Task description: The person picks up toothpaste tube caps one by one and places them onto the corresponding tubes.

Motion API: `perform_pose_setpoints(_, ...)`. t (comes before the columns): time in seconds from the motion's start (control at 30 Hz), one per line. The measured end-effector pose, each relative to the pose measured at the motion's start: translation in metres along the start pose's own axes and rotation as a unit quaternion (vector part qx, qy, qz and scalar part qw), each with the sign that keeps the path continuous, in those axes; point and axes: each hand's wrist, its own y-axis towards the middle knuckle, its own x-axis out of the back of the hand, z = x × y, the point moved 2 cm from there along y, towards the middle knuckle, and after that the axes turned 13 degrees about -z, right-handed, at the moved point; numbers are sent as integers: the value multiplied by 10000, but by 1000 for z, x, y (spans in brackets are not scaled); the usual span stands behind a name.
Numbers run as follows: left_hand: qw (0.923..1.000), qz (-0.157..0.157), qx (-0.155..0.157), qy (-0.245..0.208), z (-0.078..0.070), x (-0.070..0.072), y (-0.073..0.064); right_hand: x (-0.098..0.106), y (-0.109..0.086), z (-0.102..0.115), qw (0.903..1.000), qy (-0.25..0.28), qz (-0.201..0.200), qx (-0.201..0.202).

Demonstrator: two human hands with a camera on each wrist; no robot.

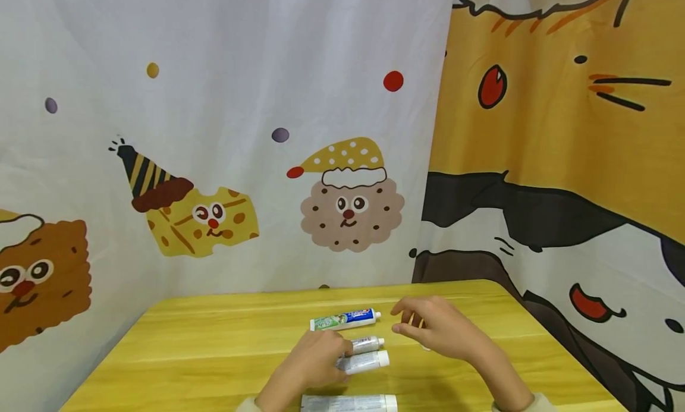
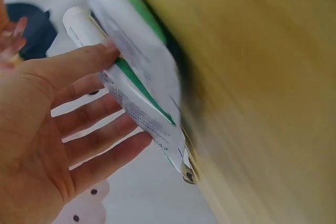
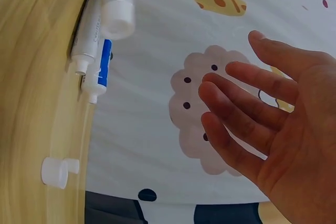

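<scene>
My left hand [image 1: 319,357] pinches a white toothpaste tube with a green stripe [image 2: 137,98] between thumb and fingers. Its wide white cap [image 3: 118,19] points right. Just behind it lies a silvery-white toothpaste tube [image 1: 367,344] with a narrow bare nozzle, partly hidden by the left hand. Farther back is a blue and green toothpaste tube [image 1: 343,320], its nozzle also bare. Another white capped tube [image 1: 348,403] lies at the front edge of the head view. My right hand [image 1: 436,326] hovers right of the tubes, fingers loosely bent, holding nothing.
Two white caps [image 3: 55,172] sit on the yellow wood-grain table [image 1: 225,340] near the right hand, mostly hidden by it in the head view. A printed cartoon curtain [image 1: 230,103] hangs behind the table and along its right side.
</scene>
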Motion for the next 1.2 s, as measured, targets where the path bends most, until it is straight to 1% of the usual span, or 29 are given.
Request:
perform_pose_setpoints(0.13,9984,146,-310,449,-1,-5,5,0,0,-2,10000,27,14,-71)
perform_pose_setpoints(0.27,9945,442,-458,830,-3,-8,8,-1,0,-3,9999,55,61,-102)
perform_pose_setpoints(0.33,9927,597,-535,900,-4,-10,9,-1,0,-4,9999,75,80,-112)
perform_pose_setpoints(0.4,9910,681,-627,970,-5,-10,10,-2,1,-5,9999,94,85,-105)
perform_pose_setpoints(0.47,9903,750,-633,980,-5,-10,10,-2,1,-6,9999,104,78,-83)
perform_pose_setpoints(0.63,9893,999,-496,943,-4,-10,11,-3,1,-8,9999,129,68,-80)
perform_pose_setpoints(0.77,9890,1149,-470,808,-3,-5,13,-2,1,-10,9999,133,36,-93)
perform_pose_setpoints(0.87,9912,1053,-525,607,-1,2,15,-1,2,-11,9999,113,26,-93)
perform_pose_setpoints(1.0,9952,708,-628,260,6,11,20,-3,3,-17,9997,-5,-68,-232)
perform_pose_setpoints(1.1,9970,484,-603,28,14,14,25,-7,4,-26,9982,-227,-265,-488)
perform_pose_setpoints(1.2,9978,422,-510,-47,20,12,30,-14,2,-39,9943,-513,-486,-801)
